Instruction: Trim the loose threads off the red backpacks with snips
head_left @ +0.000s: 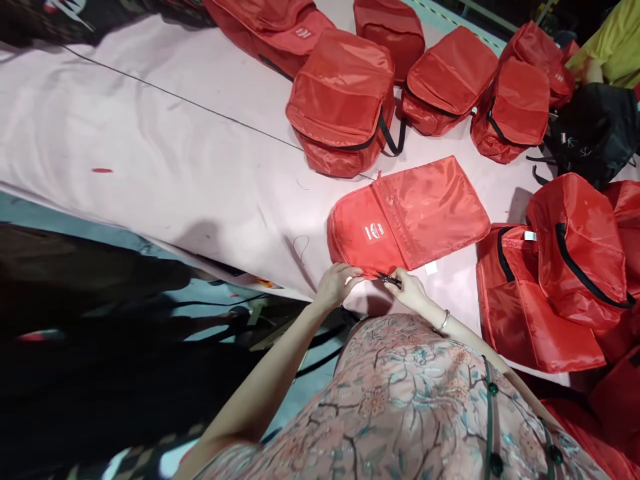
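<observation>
A flat red fabric panel (435,213) with a rounded left end lies on the pink-covered table (210,167) in front of me. It carries a white printed label and a zipper seam across it. My left hand (336,285) pinches the panel's near edge by the rounded end. Just to the right, my right hand (409,289) grips small dark thread snips (391,279), their tips pointing left at that same edge. Whether the blades touch a thread is too small to tell. A small white tag (431,268) sticks out at the panel's near side.
Several red bags stand along the far side, the nearest red bag (345,100) just beyond the panel. More red bags (575,247) pile up at right, beside a black bag (595,133). A person's yellow sleeve (613,47) shows at far right. Loose thread (301,248) lies left.
</observation>
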